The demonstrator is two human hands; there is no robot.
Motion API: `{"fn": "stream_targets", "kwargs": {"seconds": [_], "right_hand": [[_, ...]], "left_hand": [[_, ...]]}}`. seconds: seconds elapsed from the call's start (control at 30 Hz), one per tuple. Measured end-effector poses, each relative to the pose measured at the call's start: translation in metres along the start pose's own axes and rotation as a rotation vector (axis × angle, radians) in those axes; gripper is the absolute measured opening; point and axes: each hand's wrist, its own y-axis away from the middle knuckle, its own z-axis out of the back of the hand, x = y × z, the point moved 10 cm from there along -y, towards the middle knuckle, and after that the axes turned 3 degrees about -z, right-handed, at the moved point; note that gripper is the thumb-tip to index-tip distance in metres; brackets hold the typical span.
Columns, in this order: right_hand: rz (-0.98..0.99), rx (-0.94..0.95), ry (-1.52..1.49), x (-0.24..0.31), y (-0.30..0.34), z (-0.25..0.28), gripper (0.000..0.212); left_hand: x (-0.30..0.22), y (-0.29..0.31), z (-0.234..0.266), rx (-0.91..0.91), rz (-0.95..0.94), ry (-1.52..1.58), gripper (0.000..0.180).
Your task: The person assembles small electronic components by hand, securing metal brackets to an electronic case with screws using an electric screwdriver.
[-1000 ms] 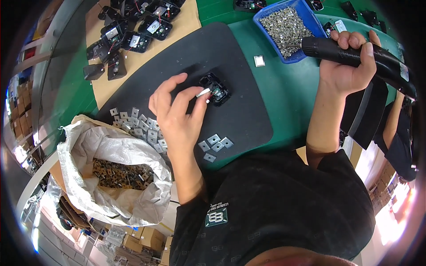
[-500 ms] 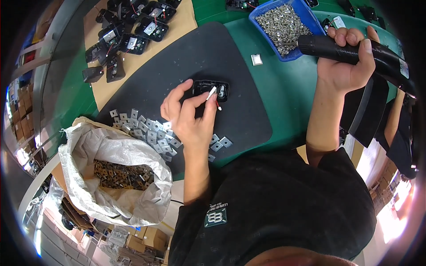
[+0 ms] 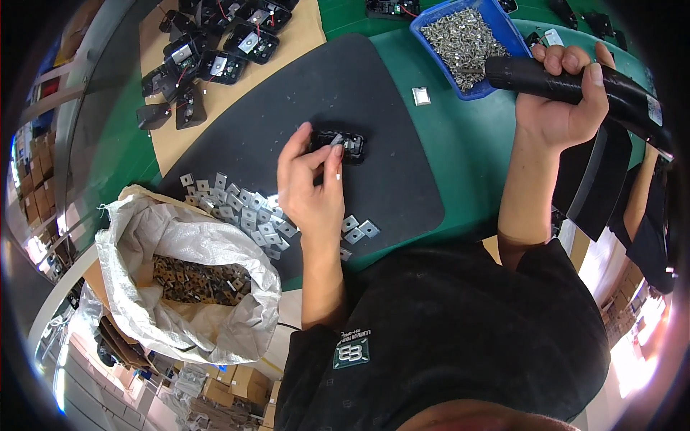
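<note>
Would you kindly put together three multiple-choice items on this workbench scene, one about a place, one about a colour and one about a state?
1. Where do the loose square metal plates lie?
A. In the blue tray
B. On the black mat, beside the white sack
C. On the brown card

2. What colour is the tray that holds the screws?
A. Blue
B. Red
C. Yellow

3. What is the right hand doing?
A. Lying flat and empty
B. Gripping a black power screwdriver
C. Reaching into the sack

Answers:
1. B, the plates are spread on the black mat next to the white sack.
2. A, its rim is blue.
3. B, the fingers are wrapped round the black power screwdriver.
</note>
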Motion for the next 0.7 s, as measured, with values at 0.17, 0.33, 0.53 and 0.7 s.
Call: {"fn": "stream_targets", "kwargs": {"seconds": [0.17,0.33,0.53,0.7], "right_hand": [[-0.023,-0.009,-0.015,-0.009,0.004,0.0,0.039],[0.001,0.01,-0.018,0.003,-0.001,0.005,0.038],[0.014,0.049,-0.072,0.0,0.002,-0.005,0.036],[0.061,0.071,-0.076,0.022,-0.003,-0.002,0.035]], "left_hand": [[0.01,-0.001,-0.007,0.135,0.136,-0.001,0.017],[0.027,0.0,-0.022,0.126,0.262,0.258,0.037],[0.022,-0.015,-0.024,0.227,0.118,0.179,0.027],[-0.008,-0.036,-0.053,0.582,-0.054,0.072,0.035]]}}
